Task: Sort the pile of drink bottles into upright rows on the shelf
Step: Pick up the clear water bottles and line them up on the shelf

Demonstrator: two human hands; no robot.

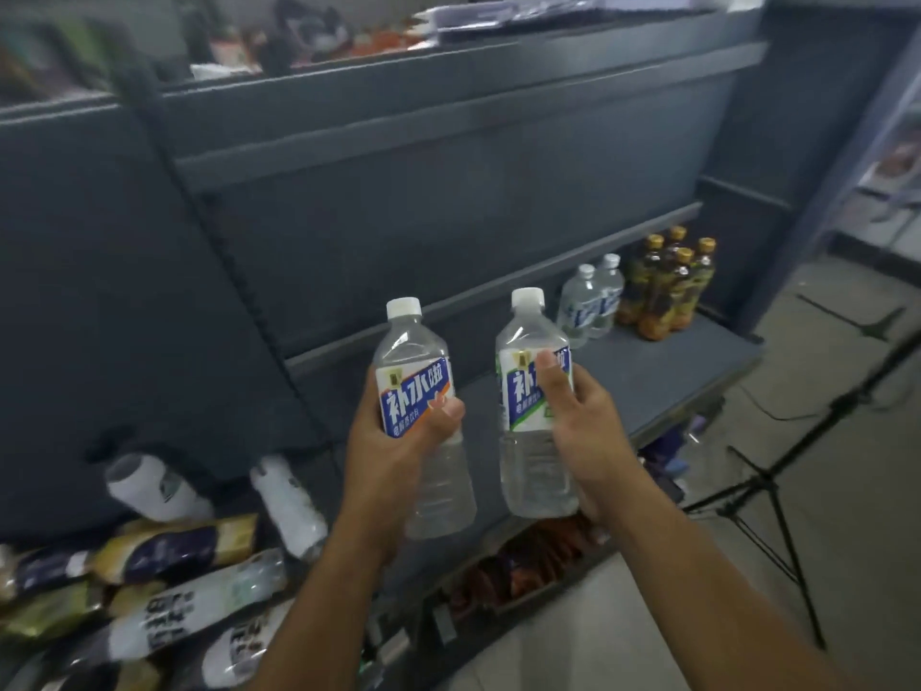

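My left hand grips a clear drink bottle with a white cap and a blue-and-orange label, held upright. My right hand grips a second clear bottle with a blue-and-green label, also upright. Both hover above the grey shelf. At the shelf's far right, two matching clear bottles stand upright beside a group of amber tea bottles with yellow caps. A pile of bottles lies on its side at the lower left, with two white bottles behind it.
A lower shelf holds orange-brown packets. A black tripod stands on the floor at the right. Empty grey shelves rise above, with blurred goods on the top one. A black cable runs down the back panel.
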